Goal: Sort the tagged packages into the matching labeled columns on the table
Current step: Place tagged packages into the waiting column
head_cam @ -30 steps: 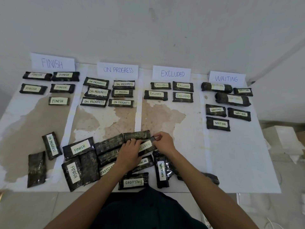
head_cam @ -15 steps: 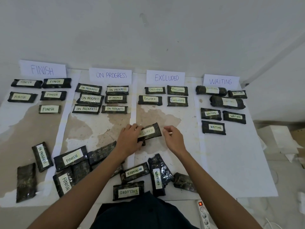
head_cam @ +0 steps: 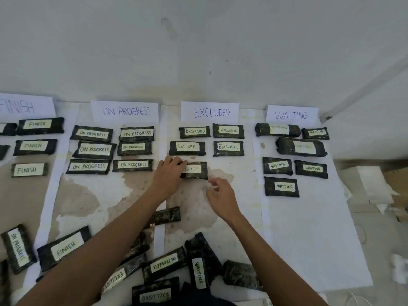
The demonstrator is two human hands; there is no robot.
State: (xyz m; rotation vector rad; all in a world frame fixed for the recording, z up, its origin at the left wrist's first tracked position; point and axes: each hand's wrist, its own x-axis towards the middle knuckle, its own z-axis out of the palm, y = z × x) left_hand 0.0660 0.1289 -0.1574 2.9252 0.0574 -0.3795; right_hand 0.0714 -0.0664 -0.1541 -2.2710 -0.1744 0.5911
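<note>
White wall (head_cam: 198, 51) behind; white box (head_cam: 364, 182) on floor right, brown cardboard (head_cam: 398, 176) beside it.

1. A makeshift sorting workspace in a plain room, with a bare white wall (head_cam: 198, 51) behind a table (head_cam: 309, 239) covered in stained paper.
2. Handwritten paper signs (head_cam: 210, 111) head its columns.
3. A white box (head_cam: 362, 180) sits on the floor (head_cam: 388, 239) at right, which gives it a storeroom look.

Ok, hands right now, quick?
Left hand: holding the EXCLUDED package by its left end.
Right hand: open, loosely curled, holding nothing.
</note>
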